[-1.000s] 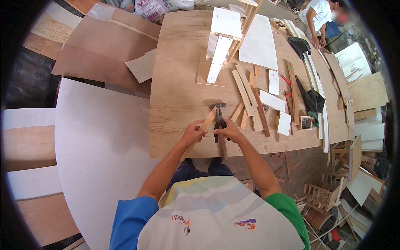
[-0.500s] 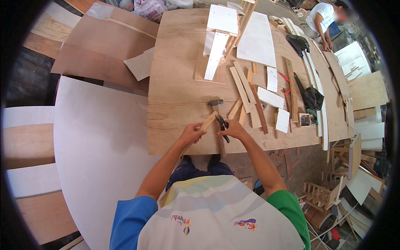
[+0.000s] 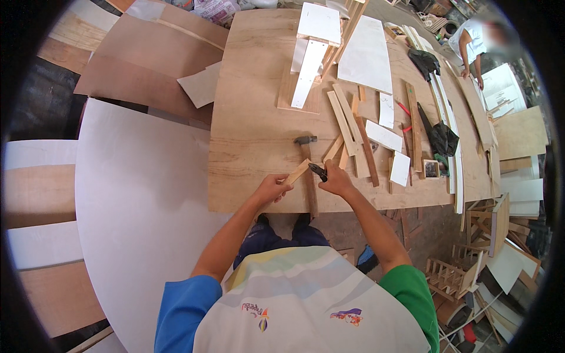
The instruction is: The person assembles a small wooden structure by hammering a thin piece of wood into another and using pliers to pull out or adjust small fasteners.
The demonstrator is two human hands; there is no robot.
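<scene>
A short wooden strip (image 3: 298,171) is gripped in my left hand (image 3: 274,189), its end pointing up and to the right. My right hand (image 3: 337,179) is closed round a pair of dark pliers (image 3: 318,172), whose jaws lie close to the strip's end. Whether the jaws touch the wood I cannot tell. Beneath the tools, a hammer (image 3: 308,154) with a wooden handle lies on the plywood tabletop (image 3: 253,117), its head away from me and its handle running to the near edge.
Wooden slats (image 3: 346,120) and white board pieces (image 3: 384,136) lie right of my hands. A white-topped wooden assembly (image 3: 310,73) stands farther back. To the left is a large white panel (image 3: 141,176). Another person (image 3: 468,44) works at the far right.
The pliers have turned in my right hand and their handles have swung up out of sight into the grip. My right hand has shifted slightly; the strip stays in my left hand.
</scene>
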